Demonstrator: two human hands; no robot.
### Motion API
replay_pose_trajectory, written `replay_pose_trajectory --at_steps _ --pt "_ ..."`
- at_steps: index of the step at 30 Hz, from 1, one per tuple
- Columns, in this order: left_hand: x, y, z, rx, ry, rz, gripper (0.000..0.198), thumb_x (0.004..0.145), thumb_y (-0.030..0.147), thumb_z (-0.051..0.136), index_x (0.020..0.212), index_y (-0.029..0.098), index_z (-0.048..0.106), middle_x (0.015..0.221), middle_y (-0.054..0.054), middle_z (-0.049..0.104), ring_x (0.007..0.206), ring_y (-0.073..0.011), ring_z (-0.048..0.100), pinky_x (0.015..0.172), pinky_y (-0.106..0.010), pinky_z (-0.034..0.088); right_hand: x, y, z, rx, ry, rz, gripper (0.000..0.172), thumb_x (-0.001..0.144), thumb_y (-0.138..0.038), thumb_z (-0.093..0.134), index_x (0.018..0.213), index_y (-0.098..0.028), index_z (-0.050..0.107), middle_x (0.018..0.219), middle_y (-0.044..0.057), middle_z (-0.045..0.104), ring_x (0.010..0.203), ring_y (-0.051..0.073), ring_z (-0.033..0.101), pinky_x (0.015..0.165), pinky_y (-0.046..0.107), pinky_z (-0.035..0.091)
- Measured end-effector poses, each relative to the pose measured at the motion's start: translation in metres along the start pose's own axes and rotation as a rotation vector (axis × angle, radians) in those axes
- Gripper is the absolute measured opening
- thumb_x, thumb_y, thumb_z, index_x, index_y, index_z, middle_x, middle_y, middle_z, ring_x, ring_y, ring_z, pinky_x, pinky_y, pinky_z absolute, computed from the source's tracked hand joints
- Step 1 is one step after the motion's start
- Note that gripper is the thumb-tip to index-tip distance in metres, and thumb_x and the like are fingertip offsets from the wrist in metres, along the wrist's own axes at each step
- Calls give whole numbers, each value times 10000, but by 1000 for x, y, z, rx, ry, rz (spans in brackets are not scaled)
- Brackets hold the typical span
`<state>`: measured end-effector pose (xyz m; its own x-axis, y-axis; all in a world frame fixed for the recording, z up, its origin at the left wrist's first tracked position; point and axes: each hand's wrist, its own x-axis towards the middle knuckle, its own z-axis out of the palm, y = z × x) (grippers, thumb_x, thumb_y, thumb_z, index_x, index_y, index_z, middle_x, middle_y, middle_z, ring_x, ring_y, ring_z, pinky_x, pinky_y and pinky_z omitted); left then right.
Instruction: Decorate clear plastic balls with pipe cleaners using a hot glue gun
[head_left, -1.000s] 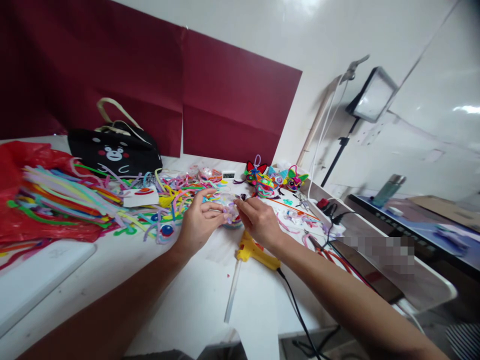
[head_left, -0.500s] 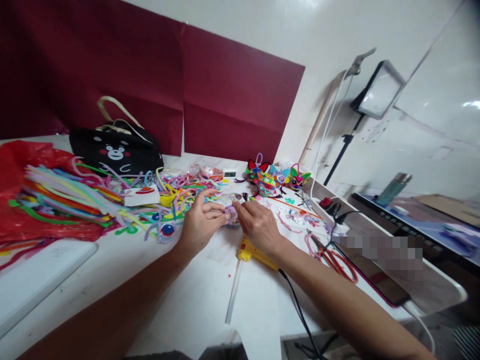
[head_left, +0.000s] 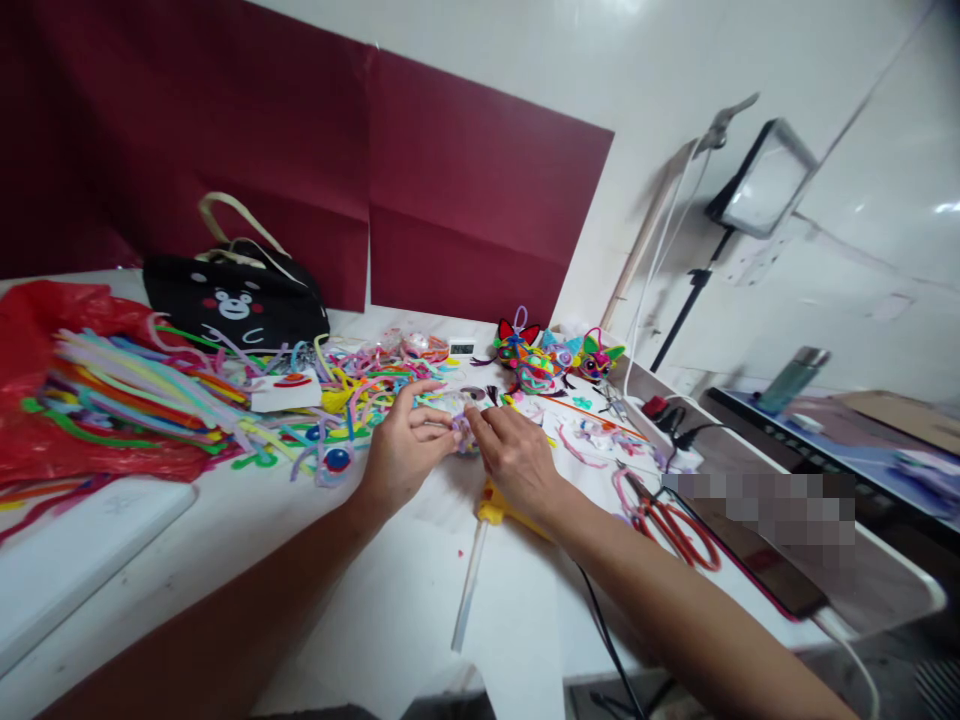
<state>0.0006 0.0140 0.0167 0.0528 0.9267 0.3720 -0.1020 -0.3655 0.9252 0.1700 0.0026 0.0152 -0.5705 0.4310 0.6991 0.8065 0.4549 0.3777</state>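
Note:
Between my fingertips, over the middle of the table, is a small pipe-cleaner ornament (head_left: pixel 466 437) with lilac parts; my fingers cover much of it. My left hand (head_left: pixel 411 440) pinches it from the left, its index finger raised and stretched out. From the right, my right hand (head_left: pixel 517 450) is closed on the ornament with thumb and fingers together. A dark tassel (head_left: pixel 492 394) shows just beyond my right fingers. Below my right hand lies a yellow hot glue gun (head_left: pixel 491 505), partly hidden, with a clear glue stick (head_left: pixel 469 590) sticking out of its back.
Pipe cleaners (head_left: pixel 142 385) spill from a red plastic bag (head_left: pixel 30 330) at left, near a black bag (head_left: pixel 232 290). Several finished ornaments (head_left: pixel 536 365) stand at the back. At right are red-handled scissors (head_left: pixel 679 530), a phone (head_left: pixel 750 560) and a white-rimmed tray (head_left: pixel 911 590).
The view has shifted very slightly. Both hands stay around the ornament, with only small movement of the fingers.

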Motion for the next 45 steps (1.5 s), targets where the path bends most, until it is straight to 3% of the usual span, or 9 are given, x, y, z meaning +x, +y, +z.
replay_pose_trajectory --at_steps 9,14,25,32,45 --pt "0 -1 1 6 6 4 631 617 188 771 1180 209 486 780 35 663 676 -165 708 643 -282 595 1 -1 -1 -14 34 -63 257 992 -107 452 1196 -17 578 828 97 627 733 226 531 590 347 424" --pt "-1 -1 1 6 -14 11 611 631 181 749 1175 211 472 797 25 674 677 -170 709 646 -296 595 0 -3 2 -38 -11 -69 273 1010 -127 417 1213 -43 578 850 103 634 750 227 537 608 345 441" --pt "-2 0 2 -26 -2 -10 626 623 192 766 1175 208 470 787 29 673 684 -168 710 636 -283 592 0 -5 4 -41 64 -81 279 1004 -119 423 1178 3 604 819 102 629 731 225 522 600 346 420" --pt "-2 3 4 -48 12 -37 635 619 226 771 1175 196 468 754 36 661 615 -162 700 601 -282 595 -1 -5 2 -90 32 -118 290 1006 -105 404 1206 -4 589 848 118 641 753 236 527 599 368 397" --pt "-3 4 4 -56 39 -29 612 658 264 768 1186 191 467 757 15 684 663 -169 701 619 -289 604 -1 -7 2 -64 -16 -127 323 1007 -77 379 1252 -6 575 878 138 645 810 240 550 612 362 410"
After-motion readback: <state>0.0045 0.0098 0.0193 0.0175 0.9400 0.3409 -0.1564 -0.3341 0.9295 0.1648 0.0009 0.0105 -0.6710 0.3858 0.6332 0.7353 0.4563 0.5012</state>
